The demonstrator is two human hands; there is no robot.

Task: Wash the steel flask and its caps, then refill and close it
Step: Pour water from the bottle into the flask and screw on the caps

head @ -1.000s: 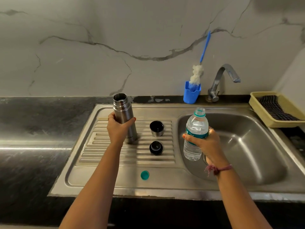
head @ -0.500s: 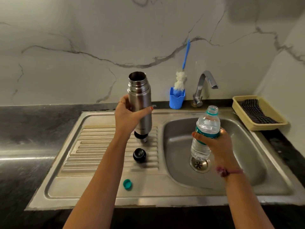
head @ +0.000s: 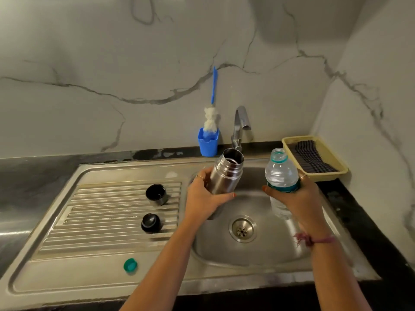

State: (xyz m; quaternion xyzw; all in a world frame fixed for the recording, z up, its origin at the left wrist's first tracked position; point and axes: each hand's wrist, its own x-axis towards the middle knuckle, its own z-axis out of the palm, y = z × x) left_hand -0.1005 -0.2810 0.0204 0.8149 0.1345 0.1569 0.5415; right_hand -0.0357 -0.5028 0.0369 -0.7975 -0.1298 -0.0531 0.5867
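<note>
The open steel flask (head: 226,172) is tilted over the sink basin (head: 265,250), mouth up and leaning right, gripped around its lower body by my left hand (head: 203,198). My right hand (head: 296,198) holds an uncapped clear plastic water bottle (head: 280,173) with a teal label, upright, just right of the flask. The steel cup cap (head: 156,195) stands on the ribbed drainboard (head: 101,221). In front of it sits the black inner stopper (head: 151,223). A small teal bottle cap (head: 130,265) lies near the sink's front rim.
A blue holder (head: 208,143) with a blue-handled bottle brush (head: 212,113) stands against the marble wall beside the tap (head: 240,126). A yellow tray (head: 336,164) holding a dark checked cloth sits at the right. Black countertop surrounds the sink.
My left hand lifted the flask off the drainboard and carried it right, over the basin, tilting it. My right hand with the bottle stayed near the basin, now close beside the flask.
</note>
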